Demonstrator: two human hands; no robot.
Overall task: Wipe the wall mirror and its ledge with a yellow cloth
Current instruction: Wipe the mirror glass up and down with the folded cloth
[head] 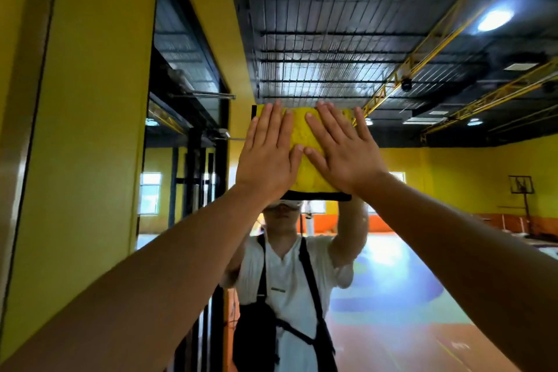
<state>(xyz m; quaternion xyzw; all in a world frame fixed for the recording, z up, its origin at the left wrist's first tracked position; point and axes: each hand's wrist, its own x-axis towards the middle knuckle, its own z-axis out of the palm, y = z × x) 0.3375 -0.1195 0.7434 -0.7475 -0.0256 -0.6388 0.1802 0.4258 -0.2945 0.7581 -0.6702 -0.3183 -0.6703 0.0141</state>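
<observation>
High on the wall mirror (422,251), just above the centre of the view toward twelve o'clock, a yellow cloth (305,142) lay flat against the glass. The left hand (268,160) covered the cloth's nine o'clock side and the right hand (341,154) its three o'clock side. Both hands had straight, spread fingers, and the palms pressed rather than gripped. The thumbs nearly met over the cloth's middle. Bare arms reached up from seven and five o'clock.

Flat palms probably spread the pressure so the whole cloth rubbed the glass, and two hands steadied it at that height. At six o'clock, below the cloth, the mirror showed the person's reflection (290,281), in a white shirt with black straps. A yellow wall (90,130) stood at nine o'clock. The ledge was out of view, so whether it had been wiped could not be told.
</observation>
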